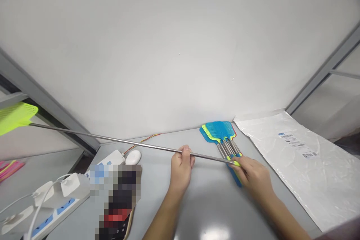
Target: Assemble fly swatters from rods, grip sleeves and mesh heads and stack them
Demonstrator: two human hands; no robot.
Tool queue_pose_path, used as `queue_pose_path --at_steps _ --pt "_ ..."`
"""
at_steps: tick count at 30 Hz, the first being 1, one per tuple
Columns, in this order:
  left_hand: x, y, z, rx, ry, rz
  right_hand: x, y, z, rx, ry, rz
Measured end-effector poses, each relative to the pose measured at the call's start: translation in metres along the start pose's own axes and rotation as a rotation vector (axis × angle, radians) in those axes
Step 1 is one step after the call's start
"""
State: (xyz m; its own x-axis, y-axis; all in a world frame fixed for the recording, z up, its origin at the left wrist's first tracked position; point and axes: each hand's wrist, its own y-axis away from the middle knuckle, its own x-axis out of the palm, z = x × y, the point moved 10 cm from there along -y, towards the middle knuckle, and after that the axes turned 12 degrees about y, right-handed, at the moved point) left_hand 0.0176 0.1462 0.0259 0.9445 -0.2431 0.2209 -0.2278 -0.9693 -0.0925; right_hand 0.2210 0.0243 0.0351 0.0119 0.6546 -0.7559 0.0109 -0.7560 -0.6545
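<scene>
A fly swatter with a yellow-green head (pixel 19 116) and a long, drawn-out metal rod (pixel 118 141) stretches from the left edge across to the middle. My left hand (pixel 182 167) is closed around the rod, partway along it. At the other end, my right hand (pixel 254 174) is wrapped round its yellow-green grip (pixel 236 164). Behind and partly below the right hand lies a pile of fly swatters (pixel 221 131) with blue and yellow-green heads, a red edge showing, and short metal rods. The right hand hides some of their handles.
A white plastic mailing bag (pixel 292 150) lies at the right. On the left are a white power strip (pixel 53 217) with plugs and cables, a white round object (pixel 133 157), and a partly blurred phone (pixel 120 210). Grey partition frames stand on both sides, and a wall at the back.
</scene>
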Motion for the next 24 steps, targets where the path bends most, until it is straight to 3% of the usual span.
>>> queue_pose_path --at_steps 3,8,11,15,20,24 --pt "0.003 0.004 0.005 0.002 -0.004 -0.037 0.003 -0.001 0.006 -0.006 0.008 0.001" --pt "0.047 0.022 0.045 -0.157 0.038 0.15 0.002 -0.016 0.037 -0.118 -0.026 0.003" --pt "0.052 0.025 0.045 -0.1 -0.003 0.195 0.004 -0.022 0.043 -0.085 -0.034 0.022" --pt "0.029 0.015 0.029 -0.001 -0.068 0.167 0.008 -0.015 0.032 -0.033 -0.063 0.039" --pt "-0.019 -0.003 -0.009 0.235 0.172 -0.087 0.013 -0.003 0.004 0.033 -0.128 0.084" --pt "-0.063 -0.011 -0.021 0.298 0.376 -0.356 0.019 -0.002 -0.008 0.073 -0.107 0.129"
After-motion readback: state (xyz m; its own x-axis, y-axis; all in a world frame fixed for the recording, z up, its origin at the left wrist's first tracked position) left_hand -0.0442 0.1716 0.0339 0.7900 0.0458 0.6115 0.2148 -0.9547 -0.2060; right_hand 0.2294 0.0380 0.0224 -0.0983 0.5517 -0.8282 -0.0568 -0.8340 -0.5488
